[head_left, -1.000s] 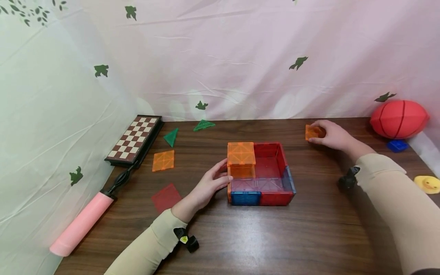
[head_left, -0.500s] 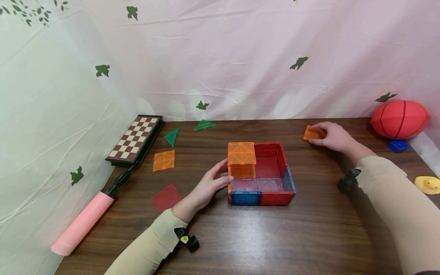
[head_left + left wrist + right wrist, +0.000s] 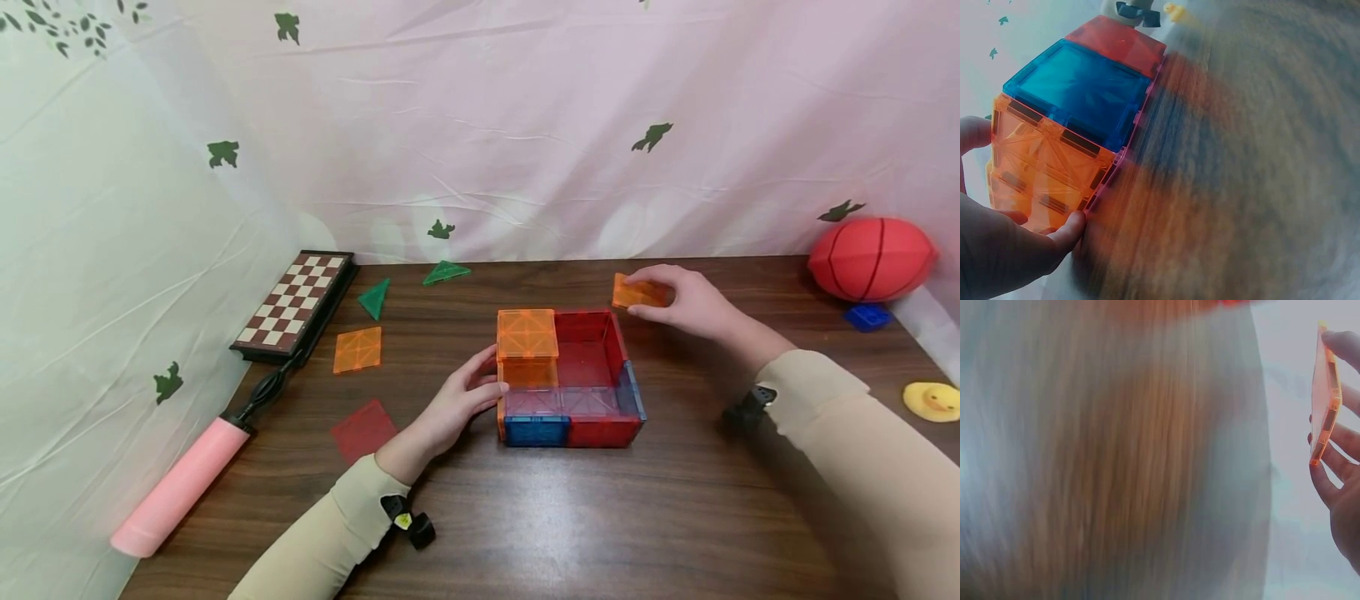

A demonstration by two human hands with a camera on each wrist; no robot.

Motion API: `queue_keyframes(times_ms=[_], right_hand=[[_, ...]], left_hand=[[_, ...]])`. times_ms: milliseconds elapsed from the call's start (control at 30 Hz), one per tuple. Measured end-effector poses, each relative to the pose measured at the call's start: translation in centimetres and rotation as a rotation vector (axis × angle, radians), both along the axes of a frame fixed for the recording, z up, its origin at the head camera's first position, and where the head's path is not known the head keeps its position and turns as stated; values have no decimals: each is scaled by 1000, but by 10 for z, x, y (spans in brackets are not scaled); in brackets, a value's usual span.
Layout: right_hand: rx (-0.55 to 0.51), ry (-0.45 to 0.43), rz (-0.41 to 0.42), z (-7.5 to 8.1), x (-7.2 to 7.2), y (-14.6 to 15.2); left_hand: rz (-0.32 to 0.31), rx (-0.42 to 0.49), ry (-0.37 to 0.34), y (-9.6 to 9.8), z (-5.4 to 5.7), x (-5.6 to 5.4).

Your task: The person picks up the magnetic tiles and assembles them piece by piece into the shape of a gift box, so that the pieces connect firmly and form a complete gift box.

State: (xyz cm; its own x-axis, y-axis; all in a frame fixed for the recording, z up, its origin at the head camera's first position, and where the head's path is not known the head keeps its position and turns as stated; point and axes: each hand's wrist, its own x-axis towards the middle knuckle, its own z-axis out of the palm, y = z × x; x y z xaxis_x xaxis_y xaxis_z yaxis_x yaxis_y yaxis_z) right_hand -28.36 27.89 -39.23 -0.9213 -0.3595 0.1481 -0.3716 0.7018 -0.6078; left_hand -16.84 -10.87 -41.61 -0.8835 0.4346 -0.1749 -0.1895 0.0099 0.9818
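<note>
A box of see-through magnetic tiles in red, blue and orange stands on the table, with an orange cube in its back left corner. My left hand grips the box's orange left wall, its thumb at the top rim. In the left wrist view fingers touch the orange tile low down. Right of the box's back corner, my right hand pinches an orange square magnetic tile by its edges. The right wrist view shows that tile nearly edge-on between thumb and fingers.
Left of the box lie an orange square tile, a red tile and two green triangles. A chessboard and a pink-handled pump lie further left. A red ball, blue piece and yellow duck are at right.
My right hand has moved left with the orange tile, closer to the box. The left hand and the box have stayed in place.
</note>
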Motion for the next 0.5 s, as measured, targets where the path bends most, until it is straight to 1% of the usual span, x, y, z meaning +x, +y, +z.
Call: queue_keyframes(times_ms=[133,267,500], right_hand=[[-21,38,62,9,11,-21],[-20,79,114,17,19,-37],[5,122,210,22,29,-54]], left_hand=[[-14,18,11,0,0,0],[-20,25,12,0,1,0],[-16,31,7,0,1,0]])
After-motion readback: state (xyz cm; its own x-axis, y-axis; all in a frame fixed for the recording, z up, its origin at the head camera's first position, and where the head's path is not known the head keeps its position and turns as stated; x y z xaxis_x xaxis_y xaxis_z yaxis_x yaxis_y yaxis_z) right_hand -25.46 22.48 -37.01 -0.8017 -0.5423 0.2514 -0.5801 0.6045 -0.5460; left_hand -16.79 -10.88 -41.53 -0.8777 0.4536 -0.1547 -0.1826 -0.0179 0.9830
